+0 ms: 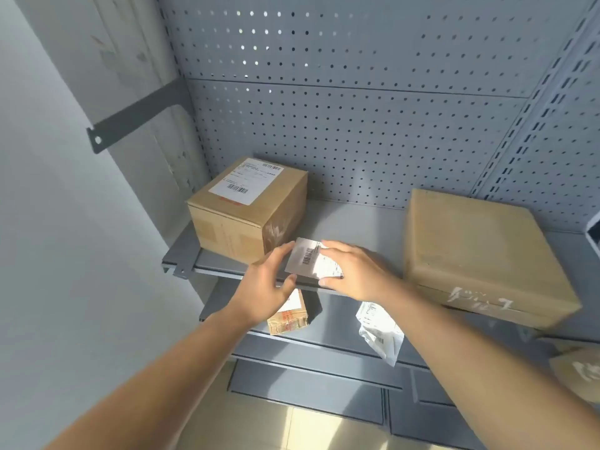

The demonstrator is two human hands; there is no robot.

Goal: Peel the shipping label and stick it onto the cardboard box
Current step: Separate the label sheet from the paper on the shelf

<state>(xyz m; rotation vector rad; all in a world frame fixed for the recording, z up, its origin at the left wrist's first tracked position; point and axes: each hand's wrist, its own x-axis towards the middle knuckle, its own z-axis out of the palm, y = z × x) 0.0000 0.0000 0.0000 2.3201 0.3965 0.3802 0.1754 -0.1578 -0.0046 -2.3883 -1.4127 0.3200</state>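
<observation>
A white shipping label (306,258) with a barcode is held in the air over the front edge of the grey shelf (357,222). My left hand (268,285) pinches its left edge and my right hand (354,271) covers its right side. A plain, flat cardboard box (480,251) with no label on top lies on the shelf to the right of my hands. A taller cardboard box (250,212) with a label stuck on its top stands to the left, just behind my left hand.
A grey pegboard (357,108) backs the shelf. On a lower shelf sit a small labelled carton (289,318) and a crumpled sheet of paper (380,332). Another box corner (581,371) shows at the far right. A wall (48,222) runs on the left.
</observation>
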